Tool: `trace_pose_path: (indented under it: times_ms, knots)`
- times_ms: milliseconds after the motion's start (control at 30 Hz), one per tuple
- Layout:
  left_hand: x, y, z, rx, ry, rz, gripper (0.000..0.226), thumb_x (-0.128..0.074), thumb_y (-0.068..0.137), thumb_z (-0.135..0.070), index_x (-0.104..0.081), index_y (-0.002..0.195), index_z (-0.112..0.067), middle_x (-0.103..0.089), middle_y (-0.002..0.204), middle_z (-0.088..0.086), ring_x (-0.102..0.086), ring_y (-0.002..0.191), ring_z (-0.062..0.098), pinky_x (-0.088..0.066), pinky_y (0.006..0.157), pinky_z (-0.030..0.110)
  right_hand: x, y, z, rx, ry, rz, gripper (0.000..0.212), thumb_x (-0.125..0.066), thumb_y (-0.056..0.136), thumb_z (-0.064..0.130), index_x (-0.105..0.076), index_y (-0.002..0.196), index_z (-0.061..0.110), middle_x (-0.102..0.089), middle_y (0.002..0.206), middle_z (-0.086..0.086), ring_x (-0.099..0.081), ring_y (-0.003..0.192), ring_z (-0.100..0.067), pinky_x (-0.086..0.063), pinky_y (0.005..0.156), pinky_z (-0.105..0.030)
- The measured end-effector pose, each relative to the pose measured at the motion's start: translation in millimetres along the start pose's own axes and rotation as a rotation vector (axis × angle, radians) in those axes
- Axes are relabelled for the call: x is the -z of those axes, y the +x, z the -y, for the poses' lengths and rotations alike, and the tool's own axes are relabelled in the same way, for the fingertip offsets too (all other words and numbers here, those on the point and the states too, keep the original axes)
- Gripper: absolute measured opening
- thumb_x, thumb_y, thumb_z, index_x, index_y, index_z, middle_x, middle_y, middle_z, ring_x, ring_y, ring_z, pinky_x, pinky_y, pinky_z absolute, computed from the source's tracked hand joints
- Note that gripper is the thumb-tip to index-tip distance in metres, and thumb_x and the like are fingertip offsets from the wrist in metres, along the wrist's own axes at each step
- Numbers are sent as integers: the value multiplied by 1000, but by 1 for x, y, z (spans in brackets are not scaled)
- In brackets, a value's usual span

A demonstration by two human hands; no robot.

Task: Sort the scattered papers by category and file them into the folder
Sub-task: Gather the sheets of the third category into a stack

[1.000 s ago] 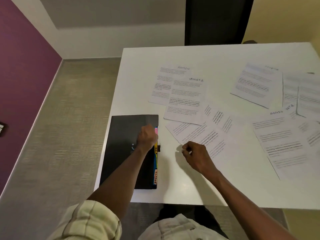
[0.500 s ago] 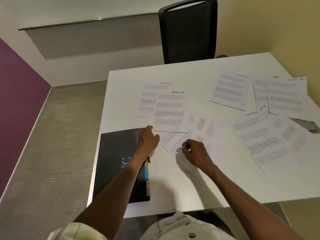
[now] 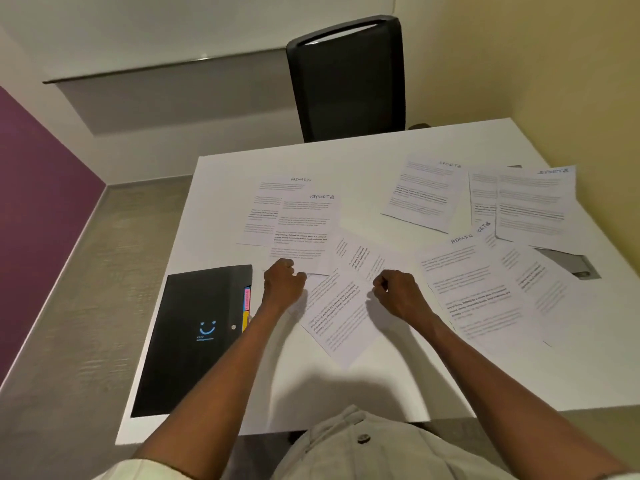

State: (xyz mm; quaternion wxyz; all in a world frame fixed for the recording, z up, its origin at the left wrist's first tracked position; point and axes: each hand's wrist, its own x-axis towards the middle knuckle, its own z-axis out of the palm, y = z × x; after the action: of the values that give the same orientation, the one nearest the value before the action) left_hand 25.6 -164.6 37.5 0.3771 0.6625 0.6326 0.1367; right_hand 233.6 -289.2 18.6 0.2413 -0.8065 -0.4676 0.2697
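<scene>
Left hand [image 3: 283,284] has left the black folder [image 3: 194,337] at the table's [image 3: 346,393] left edge; both hands, right hand [image 3: 398,295] too, curl onto the angled printed sheet [image 3: 341,317] mid-table; actual pinch unclear.

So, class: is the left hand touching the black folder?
Apart. The head view shows the left hand over the papers, with a strip of white table between it and the black folder.

White table [image 3: 346,393] bears scattered papers [image 3: 478,289], black folder [image 3: 194,341].
</scene>
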Motion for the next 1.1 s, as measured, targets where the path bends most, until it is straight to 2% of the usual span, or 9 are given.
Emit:
trace_pose_path:
  times_ms: [133, 300, 533, 667, 733, 800, 900, 1033, 1100]
  knots:
    - [-24, -11, -11, 95, -2, 9, 39, -59, 92, -13, -57, 129, -1, -65, 127, 12, -62, 117, 25, -41, 103, 28, 16, 8, -38, -40, -30, 70, 9, -59, 85, 11, -68, 87, 9, -67, 85, -2, -58, 79, -19, -38, 67, -24]
    - [-47, -19, -9, 229, -99, -1, 38, -62, 89, -12, -60, 126, -3, -66, 125, 13, -64, 114, 28, -46, 104, 40, 32, 23, -70, -18, -123, 144, 13, -56, 86, 12, -68, 89, 9, -72, 99, -5, -65, 95, -24, -46, 76, -27]
    - [-44, -21, -1, 316, -155, -34, 36, -64, 89, -15, -62, 124, -5, -67, 120, 13, -65, 111, 30, -51, 99, 45, 25, 54, -60, 28, -153, 236, 8, -54, 85, 15, -58, 78, 17, -70, 91, 0, -62, 79, -19, -46, 66, -28]
    - [-29, 1, 15, 312, -197, -66, 34, -65, 78, -26, -67, 107, -9, -71, 111, 16, -68, 103, 34, -53, 94, 48, 10, 72, -30, 90, -134, 275, 8, -52, 84, 17, -53, 77, 21, -64, 87, 3, -59, 79, -20, -39, 63, -26]
    - [-20, 18, 23, 333, -229, -94, 31, -64, 75, -28, -66, 100, -9, -73, 98, 15, -70, 88, 29, -56, 88, 43, -2, 84, -13, 104, -121, 281, 8, -53, 84, 15, -60, 85, 19, -67, 96, -1, -61, 90, -23, -39, 68, -25]
    - [-12, 30, 25, 326, -230, -91, 37, -62, 78, -24, -65, 99, 7, -70, 88, 18, -69, 80, 28, -56, 80, 40, -14, 92, -1, 145, -150, 277, 25, -55, 85, 15, -64, 109, 14, -66, 114, -4, -58, 106, -24, -43, 81, -27]
    - [0, 62, 32, 320, -229, -73, 30, -63, 84, -20, -67, 104, 2, -70, 102, 20, -69, 100, 33, -55, 92, 47, -30, 111, 27, 209, -264, 260, 47, -57, 91, 24, -49, 137, 16, -53, 138, -8, -48, 124, -27, -45, 100, -41]
    - [20, 103, 25, 250, -165, -112, 18, -61, 92, -10, -66, 108, -3, -67, 106, 14, -63, 97, 28, -49, 89, 32, -52, 137, 55, 220, -425, 359, 72, -61, 92, 37, -23, 152, 25, -9, 161, -12, -17, 145, -35, -29, 110, -57]
    - [28, 128, 24, 244, -133, -157, 26, -66, 93, -15, -63, 114, 0, -66, 111, 18, -61, 105, 31, -45, 91, 33, -66, 150, 58, 210, -487, 390, 83, -65, 89, 40, -15, 154, 26, 5, 162, -11, -4, 148, -35, -22, 113, -59]
